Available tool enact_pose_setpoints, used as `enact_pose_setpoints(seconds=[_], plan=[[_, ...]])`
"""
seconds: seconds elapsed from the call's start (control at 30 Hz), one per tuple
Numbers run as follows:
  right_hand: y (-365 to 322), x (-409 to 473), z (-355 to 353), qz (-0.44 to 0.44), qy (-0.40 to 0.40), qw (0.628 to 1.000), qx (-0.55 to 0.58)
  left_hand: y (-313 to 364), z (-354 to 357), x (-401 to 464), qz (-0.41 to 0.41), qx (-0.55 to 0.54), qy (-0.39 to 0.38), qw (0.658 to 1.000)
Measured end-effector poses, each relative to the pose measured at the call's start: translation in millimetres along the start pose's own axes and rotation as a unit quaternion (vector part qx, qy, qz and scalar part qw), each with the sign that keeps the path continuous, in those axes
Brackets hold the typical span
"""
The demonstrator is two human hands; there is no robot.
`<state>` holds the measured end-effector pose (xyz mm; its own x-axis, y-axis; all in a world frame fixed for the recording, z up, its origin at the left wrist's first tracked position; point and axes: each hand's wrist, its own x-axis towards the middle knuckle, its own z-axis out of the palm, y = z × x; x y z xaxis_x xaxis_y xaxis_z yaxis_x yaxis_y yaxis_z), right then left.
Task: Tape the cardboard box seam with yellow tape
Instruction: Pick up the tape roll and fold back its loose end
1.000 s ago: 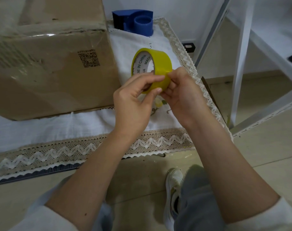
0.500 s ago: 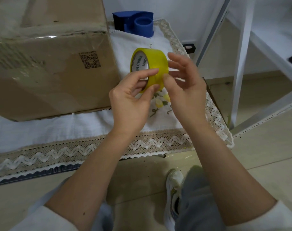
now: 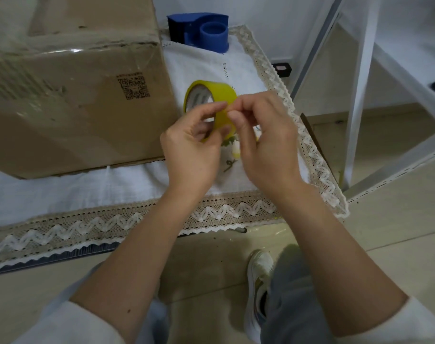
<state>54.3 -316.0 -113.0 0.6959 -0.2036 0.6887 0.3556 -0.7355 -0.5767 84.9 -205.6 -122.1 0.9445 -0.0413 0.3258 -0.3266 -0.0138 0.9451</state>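
Note:
A yellow tape roll (image 3: 220, 95) is held upright above the table, just right of a large cardboard box (image 3: 70, 95). My left hand (image 3: 191, 150) grips the roll, thumb on its outer face and fingers through the core. My right hand (image 3: 263, 142) presses its thumb and forefinger tips together on the roll's upper outer surface, pinching at the tape. The box has a printed QR code on its near side and clear tape over its top edge.
A white cloth with a lace border (image 3: 137, 219) covers the table. A blue tape dispenser (image 3: 199, 28) stands at the far edge behind the roll. White metal frame bars (image 3: 360, 83) rise to the right. A shoe (image 3: 258, 281) is on the floor below.
My right hand's fingers, spread beside the roll half a second ago, have closed into a pinch on its top surface. The roll has tilted slightly in my left hand.

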Motion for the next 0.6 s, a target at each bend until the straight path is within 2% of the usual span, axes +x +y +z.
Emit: enact_pose_setpoints(seconds=[0.07,0.17,0.27,0.47,0.6], plan=[[-6,-2,3,-0.006,0.008,1.000,0.006,4,1,1,-0.012,-0.028,0.004,1.000],[2,3,-4,0.050,0.052,0.997,0.004,12,1,-3,-0.002,-0.029,-0.010,1.000],[12,6,-13,0.082,0.028,0.996,0.009,12,1,-5,-0.003,-0.025,-0.008,1.000],[18,8,-16,0.066,0.018,0.998,-0.007,11,-1,-4,0.014,-0.002,-0.026,1.000],[19,8,-17,0.030,0.011,0.997,-0.064,11,-1,-4,0.033,0.024,-0.032,0.999]])
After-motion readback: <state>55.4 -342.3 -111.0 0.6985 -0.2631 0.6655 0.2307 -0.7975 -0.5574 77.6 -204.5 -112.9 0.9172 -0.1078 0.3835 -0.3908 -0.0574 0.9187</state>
